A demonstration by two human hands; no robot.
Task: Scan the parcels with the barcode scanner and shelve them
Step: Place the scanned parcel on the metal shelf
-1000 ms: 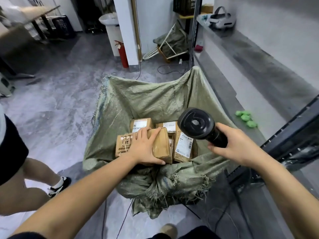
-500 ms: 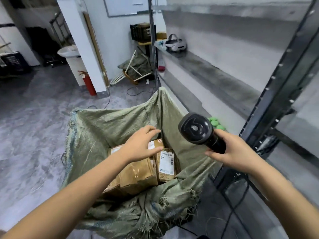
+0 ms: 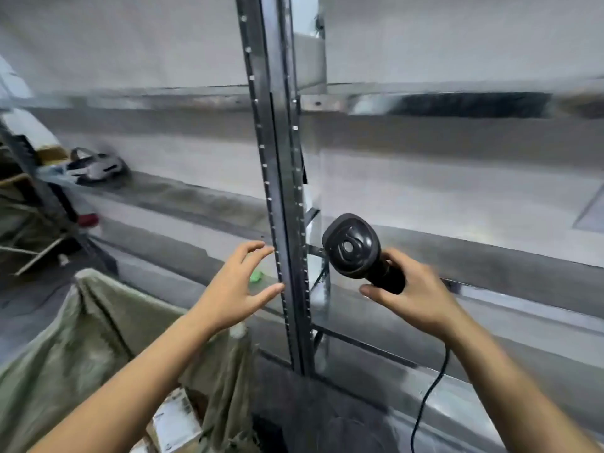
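My right hand [image 3: 415, 297] grips the handle of the black barcode scanner [image 3: 356, 250], whose round head faces me; its cable [image 3: 431, 387] hangs down. My left hand [image 3: 235, 289] is raised with spread, relaxed fingers and holds nothing, just left of the metal shelf upright [image 3: 281, 191]. Below my left arm, a cardboard parcel with a white label [image 3: 173, 420] lies in the green woven sack [image 3: 81, 348]. The shelf boards [image 3: 457, 243] in front of me are blurred.
A white headset [image 3: 93, 166] lies on the shelf at the far left. A small green object [image 3: 256, 276] shows behind my left hand. Folded frames and clutter stand at the left edge.
My head has turned up from the sack to the shelf. My left hand has let go of the parcel and lifted out, now open. The scanner stays in my right hand.
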